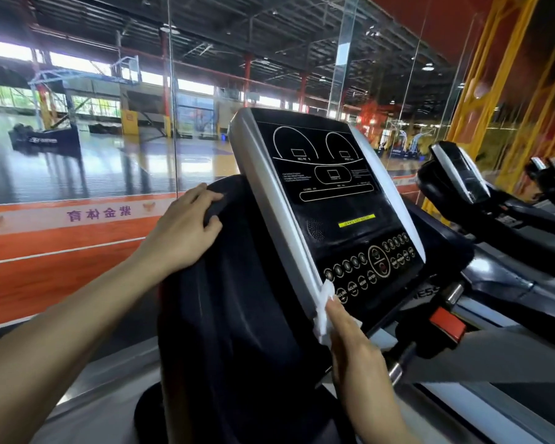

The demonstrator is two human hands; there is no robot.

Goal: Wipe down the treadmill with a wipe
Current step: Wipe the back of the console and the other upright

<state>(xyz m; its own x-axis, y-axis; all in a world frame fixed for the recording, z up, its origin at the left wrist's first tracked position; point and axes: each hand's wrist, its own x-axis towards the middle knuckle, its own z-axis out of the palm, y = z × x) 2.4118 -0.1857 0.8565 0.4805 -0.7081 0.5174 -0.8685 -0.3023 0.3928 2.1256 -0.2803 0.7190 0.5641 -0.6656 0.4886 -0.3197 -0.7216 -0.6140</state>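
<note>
The wipe [325, 310] is white and crumpled, pressed on the silver lower-left edge of the treadmill [334, 200] console; the right hand [354, 350] pins it with flat fingers; the left hand [186, 232] grips the dark housing behind.

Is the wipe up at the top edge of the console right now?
No, the wipe is pressed by the right hand against the console's lower left corner.

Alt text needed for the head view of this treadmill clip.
A person's right hand presses a white wipe against the lower left corner of a treadmill console. Their left hand grips the dark housing beside it, with a glass wall beyond.
</note>
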